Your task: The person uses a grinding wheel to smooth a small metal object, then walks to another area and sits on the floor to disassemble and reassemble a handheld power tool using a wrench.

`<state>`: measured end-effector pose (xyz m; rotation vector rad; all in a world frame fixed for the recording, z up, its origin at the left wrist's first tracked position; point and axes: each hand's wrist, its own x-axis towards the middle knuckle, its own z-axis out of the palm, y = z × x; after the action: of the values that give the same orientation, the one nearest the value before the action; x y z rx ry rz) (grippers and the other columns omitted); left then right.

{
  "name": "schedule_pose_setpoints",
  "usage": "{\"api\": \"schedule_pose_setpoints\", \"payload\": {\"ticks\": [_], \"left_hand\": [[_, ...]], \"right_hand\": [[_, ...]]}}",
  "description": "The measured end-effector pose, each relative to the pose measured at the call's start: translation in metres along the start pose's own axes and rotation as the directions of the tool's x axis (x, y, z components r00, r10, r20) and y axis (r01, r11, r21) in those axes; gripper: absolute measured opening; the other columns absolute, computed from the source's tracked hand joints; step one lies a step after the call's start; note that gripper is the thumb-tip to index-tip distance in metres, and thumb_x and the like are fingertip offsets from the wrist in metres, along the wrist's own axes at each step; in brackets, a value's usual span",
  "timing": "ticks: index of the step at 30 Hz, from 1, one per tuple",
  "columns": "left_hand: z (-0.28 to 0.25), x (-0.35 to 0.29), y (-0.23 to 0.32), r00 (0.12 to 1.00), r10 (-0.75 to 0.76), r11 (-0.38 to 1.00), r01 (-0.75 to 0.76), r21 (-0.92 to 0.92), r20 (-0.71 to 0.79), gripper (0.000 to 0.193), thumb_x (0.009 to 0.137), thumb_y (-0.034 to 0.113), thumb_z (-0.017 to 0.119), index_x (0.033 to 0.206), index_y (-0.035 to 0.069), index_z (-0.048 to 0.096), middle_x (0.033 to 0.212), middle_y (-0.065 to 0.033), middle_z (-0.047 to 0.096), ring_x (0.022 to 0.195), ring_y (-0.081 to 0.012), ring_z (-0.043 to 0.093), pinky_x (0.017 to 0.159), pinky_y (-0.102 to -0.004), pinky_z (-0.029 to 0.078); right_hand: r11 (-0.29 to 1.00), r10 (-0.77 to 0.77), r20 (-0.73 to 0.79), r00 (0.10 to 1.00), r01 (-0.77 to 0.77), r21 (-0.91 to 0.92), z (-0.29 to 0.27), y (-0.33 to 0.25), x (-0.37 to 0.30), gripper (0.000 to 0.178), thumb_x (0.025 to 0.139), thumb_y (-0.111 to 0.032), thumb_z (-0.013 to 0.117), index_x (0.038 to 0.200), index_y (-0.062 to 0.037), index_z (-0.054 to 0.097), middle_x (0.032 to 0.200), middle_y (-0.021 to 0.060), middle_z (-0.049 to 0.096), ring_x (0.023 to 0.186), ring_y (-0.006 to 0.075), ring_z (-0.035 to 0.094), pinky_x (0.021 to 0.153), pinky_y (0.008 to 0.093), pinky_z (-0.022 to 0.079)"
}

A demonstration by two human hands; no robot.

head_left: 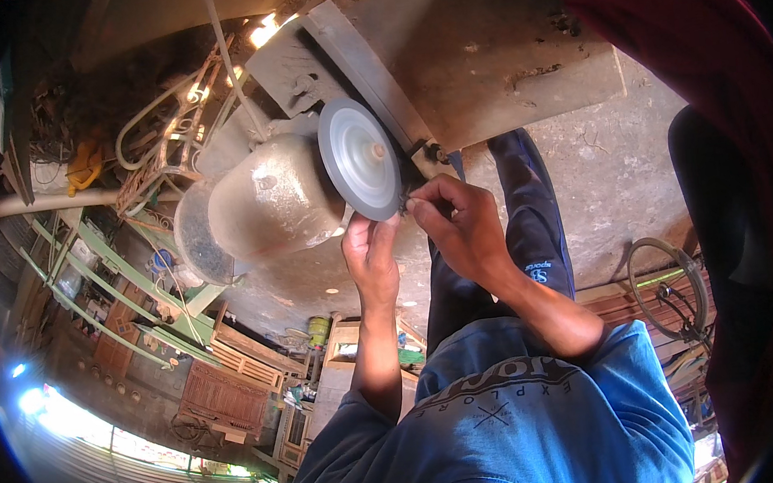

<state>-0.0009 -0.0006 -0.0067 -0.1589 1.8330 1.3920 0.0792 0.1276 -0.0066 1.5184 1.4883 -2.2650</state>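
A bench grinder stands in front of me, its grey body dusty and worn. On its right side sits a thin, round grey disc with a shaft end at its centre. My right hand pinches a small dark piece at the disc's lower right edge; its exact kind is too small to make out. Just below the disc, my left hand has its fingers bent together close to the rim. The disc partly hides those fingertips, and whatever they may hold does not show.
Behind the disc runs a long metal bar beside a flat board. A second, rough wheel is on the grinder's left end. Pale green metal framing lies at left, a bicycle wheel at right. Dark red cloth hangs at upper right.
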Motion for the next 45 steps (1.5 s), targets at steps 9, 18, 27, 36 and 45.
{"api": "schedule_pose_setpoints", "payload": {"ticks": [9,18,27,36,45], "left_hand": [[-0.0018,-0.003,-0.0022,1.0,-0.006,1.0,0.006,0.001,-0.011,0.022,0.096,0.011,0.064,0.114,-0.002,0.067,0.109,-0.0034,0.067,0.102,-0.0092,0.058,0.092,-0.0262,0.044],[0.0,-0.0037,-0.0009,1.0,-0.006,1.0,0.006,-0.002,-0.014,0.023,0.096,0.011,0.065,0.114,-0.002,0.067,0.109,-0.003,0.067,0.101,-0.0089,0.058,0.092,-0.0258,0.044],[0.0013,-0.0023,0.0011,1.0,-0.009,1.0,0.009,-0.001,-0.021,0.021,0.096,0.012,0.065,0.112,-0.002,0.067,0.105,-0.0016,0.067,0.097,-0.0078,0.057,0.088,-0.0249,0.043],[0.0028,-0.0036,0.0013,0.999,0.0,1.0,0.0,0.002,-0.038,0.021,0.096,0.011,0.064,0.112,-0.002,0.067,0.104,-0.0015,0.066,0.097,-0.0079,0.057,0.088,-0.0253,0.044],[0.0025,-0.0061,0.0004,0.999,-0.004,1.0,0.003,-0.01,-0.044,0.021,0.096,0.009,0.064,0.112,-0.003,0.067,0.108,-0.0036,0.067,0.101,-0.0096,0.059,0.093,-0.0266,0.045]], "right_hand": [[1.0,-0.008,0.006,1.0,0.008,-0.013,-0.0006,0.0012,-0.0024,0.014,0.087,-0.011,0.067,0.09,0.0033,0.067,0.08,0.0163,0.07,0.068,0.0232,0.068,0.063,0.0333,0.051],[1.0,-0.012,-0.002,1.0,0.012,-0.002,-0.0002,0.0011,-0.0023,0.014,0.087,-0.01,0.067,0.089,0.0031,0.067,0.079,0.0161,0.07,0.068,0.0233,0.068,0.062,0.0331,0.051],[0.998,-0.049,-0.009,0.999,0.049,-0.025,0.0002,-0.0012,-0.0006,0.013,0.087,-0.01,0.067,0.088,0.0032,0.066,0.076,0.0155,0.068,0.065,0.0225,0.066,0.062,0.0335,0.05],[0.999,-0.031,0.002,1.0,0.031,-0.014,-0.0003,-0.0027,-0.0004,0.014,0.087,-0.01,0.067,0.087,0.0035,0.066,0.077,0.0162,0.069,0.066,0.0242,0.067,0.062,0.0341,0.051],[0.999,-0.046,0.016,0.999,0.047,-0.023,-0.0017,-0.0015,-0.0021,0.013,0.087,-0.01,0.066,0.087,0.0033,0.066,0.078,0.0168,0.069,0.069,0.0274,0.068,0.064,0.0354,0.051]]}}
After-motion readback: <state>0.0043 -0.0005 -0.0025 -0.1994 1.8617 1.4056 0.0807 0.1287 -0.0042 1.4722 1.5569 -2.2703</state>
